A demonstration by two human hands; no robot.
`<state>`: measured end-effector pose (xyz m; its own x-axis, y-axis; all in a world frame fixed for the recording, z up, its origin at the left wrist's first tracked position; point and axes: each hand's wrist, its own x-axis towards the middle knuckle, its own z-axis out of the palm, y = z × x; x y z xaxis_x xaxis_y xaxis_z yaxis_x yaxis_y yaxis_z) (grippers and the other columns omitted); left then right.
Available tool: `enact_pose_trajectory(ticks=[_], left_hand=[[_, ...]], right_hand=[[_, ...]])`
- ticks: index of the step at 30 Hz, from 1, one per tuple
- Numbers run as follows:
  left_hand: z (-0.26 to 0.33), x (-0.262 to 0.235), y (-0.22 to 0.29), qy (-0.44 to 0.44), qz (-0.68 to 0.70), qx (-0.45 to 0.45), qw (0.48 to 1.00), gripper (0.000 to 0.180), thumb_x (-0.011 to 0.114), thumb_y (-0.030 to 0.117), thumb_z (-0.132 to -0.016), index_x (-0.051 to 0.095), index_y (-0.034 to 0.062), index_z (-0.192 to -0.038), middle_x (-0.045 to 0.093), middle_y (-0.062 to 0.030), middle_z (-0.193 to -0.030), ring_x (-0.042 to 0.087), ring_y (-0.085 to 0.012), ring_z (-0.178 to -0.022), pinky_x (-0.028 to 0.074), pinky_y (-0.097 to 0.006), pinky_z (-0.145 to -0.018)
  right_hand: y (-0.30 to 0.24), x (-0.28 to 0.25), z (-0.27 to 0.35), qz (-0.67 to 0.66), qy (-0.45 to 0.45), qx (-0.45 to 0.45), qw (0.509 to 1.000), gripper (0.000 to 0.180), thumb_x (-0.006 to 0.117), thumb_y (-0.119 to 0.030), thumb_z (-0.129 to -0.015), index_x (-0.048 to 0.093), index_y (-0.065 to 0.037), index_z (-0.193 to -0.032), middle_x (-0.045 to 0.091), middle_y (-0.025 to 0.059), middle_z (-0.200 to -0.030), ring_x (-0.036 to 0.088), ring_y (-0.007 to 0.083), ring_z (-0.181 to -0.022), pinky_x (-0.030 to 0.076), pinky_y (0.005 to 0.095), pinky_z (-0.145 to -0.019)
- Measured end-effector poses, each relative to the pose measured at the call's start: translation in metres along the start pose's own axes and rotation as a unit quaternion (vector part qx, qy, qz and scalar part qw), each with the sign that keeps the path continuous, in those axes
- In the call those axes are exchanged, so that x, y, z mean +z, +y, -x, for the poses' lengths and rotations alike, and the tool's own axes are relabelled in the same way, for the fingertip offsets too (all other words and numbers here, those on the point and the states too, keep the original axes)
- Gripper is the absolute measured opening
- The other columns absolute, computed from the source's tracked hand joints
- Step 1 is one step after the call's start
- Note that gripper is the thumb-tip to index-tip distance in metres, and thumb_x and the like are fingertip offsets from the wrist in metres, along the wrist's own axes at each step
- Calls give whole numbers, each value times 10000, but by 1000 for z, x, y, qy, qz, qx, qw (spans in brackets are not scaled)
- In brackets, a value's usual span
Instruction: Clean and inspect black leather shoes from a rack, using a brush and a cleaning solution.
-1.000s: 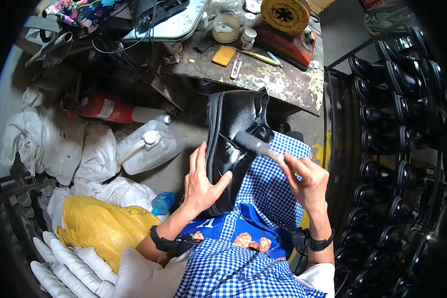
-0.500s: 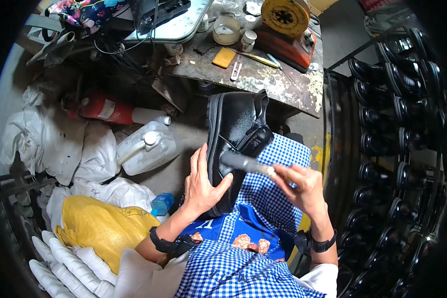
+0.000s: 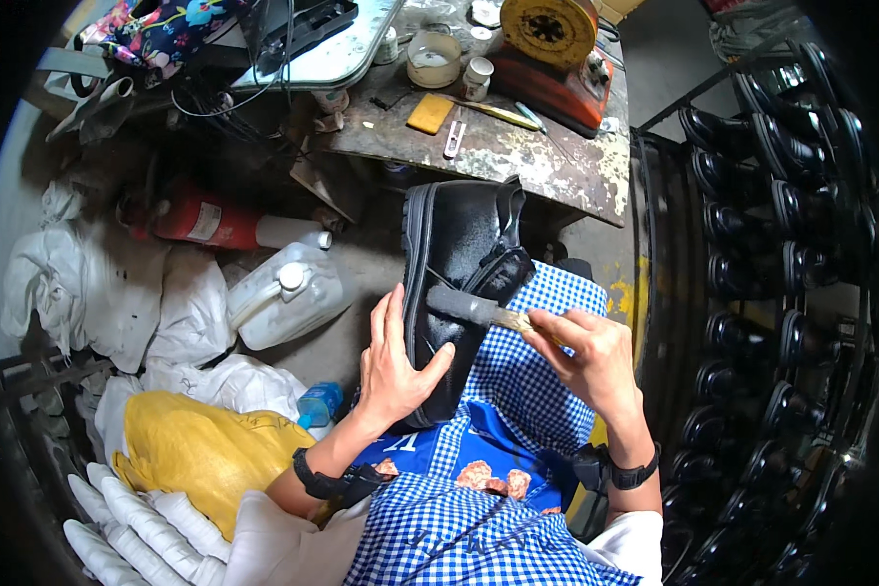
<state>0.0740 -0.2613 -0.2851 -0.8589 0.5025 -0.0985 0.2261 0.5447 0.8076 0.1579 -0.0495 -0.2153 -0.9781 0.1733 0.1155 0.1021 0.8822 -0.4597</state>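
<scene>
Boot (image 3: pixel 457 230): our brush (image 3: pixel 462 305) has shifted toward sole (image 3: pixel 416 256) | we judge coverage nears that edge | right hand (image 3: pixel 593 359): fingers pinching handle (image 3: pixel 511 319); left hand (image 3: pixel 393 371): fingers spread against boot

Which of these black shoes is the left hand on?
The shoe overlapping the blue checked apron, with the grey-headed brush across it; the other shoes, racked at right, are untouched.

there is one foreground boot (image 3: pixel 459 230), one brush (image 3: pixel 464 306), one jug (image 3: pixel 308 298) and one extinguisher (image 3: pixel 215 223).
</scene>
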Motion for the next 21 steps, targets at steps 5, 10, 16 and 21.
enact_pose_trajectory(ticks=[5, 10, 16, 21], left_hand=[[-2, -4, -13, 4, 18, -10, 1000, 821, 690, 275, -726, 256, -14, -1360, 369, -237, -1307, 433, -377, -1179, 367, -410, -967], [-4, -6, -14, -9, 35, -13, 999, 802, 678, 263, -736, 260, -9, -1364, 368, -223, -1322, 418, -353, -1203, 342, -391, -992], [-3, -8, -18, -3, 63, -38, 997, 784, 670, 260, -738, 275, -11, -1359, 380, -222, -1314, 420, -353, -1199, 338, -387, -995], [-3, -9, -13, -4, 35, -12, 999, 787, 671, 258, -739, 269, -15, -1357, 378, -238, -1308, 422, -365, -1192, 348, -397, -985]], right_hand=[[30, -31, 15, -56, -5, 113, 992, 182, 730, -141, -716, 691, -76, -882, 608, 81, -646, 598, 197, -537, 460, 287, -492], [19, -12, 14, -105, 29, 60, 992, 160, 721, -147, -735, 694, -93, -882, 608, 83, -656, 598, 195, -557, 457, 281, -504], [41, -6, 3, -121, 192, 155, 962, 201, 693, -26, -731, 666, -10, -929, 639, 125, -720, 619, 170, -610, 479, 254, -554], [10, 6, -7, -53, 10, -44, 998, 162, 710, -146, -740, 682, -79, -885, 577, 68, -616, 573, 206, -523, 461, 315, -499]])
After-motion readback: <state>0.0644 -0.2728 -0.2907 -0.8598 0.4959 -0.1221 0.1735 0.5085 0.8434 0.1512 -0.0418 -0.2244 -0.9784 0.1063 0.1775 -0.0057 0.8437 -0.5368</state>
